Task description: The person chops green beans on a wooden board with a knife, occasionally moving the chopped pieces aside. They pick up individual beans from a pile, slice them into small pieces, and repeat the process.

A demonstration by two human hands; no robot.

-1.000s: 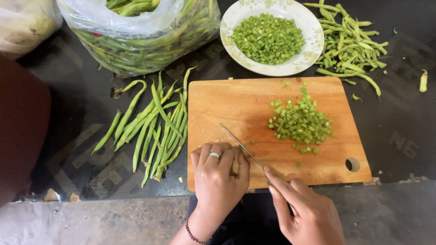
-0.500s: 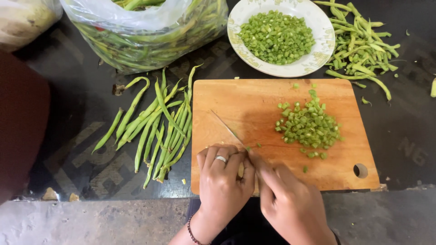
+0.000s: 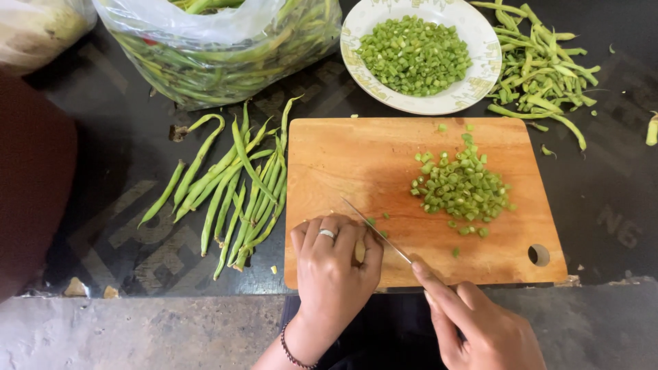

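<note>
A wooden cutting board point(image 3: 356, 157) lies on a dark counter, with a heap of chopped green beans point(image 3: 462, 186) on its right half. My left hand point(image 3: 334, 267), wearing a ring and a wrist bracelet, rests curled on the board's near edge; whether it holds any beans is hidden by the fingers. My right hand point(image 3: 480, 325) grips a thin knife point(image 3: 375, 229), whose blade points up-left and lies beside my left fingers. A few cut pieces lie near the blade.
Whole green beans point(image 3: 236, 185) lie left of the board. A white patterned plate point(image 3: 483, 62) of chopped beans stands behind it, a plastic bag of beans point(image 3: 226, 48) at the back left, and bean trimmings point(image 3: 545, 75) at the back right.
The view has shifted slightly. My right hand has drawn back to the right with the knife, apart from my left hand. The blade now lies lower on the board.
</note>
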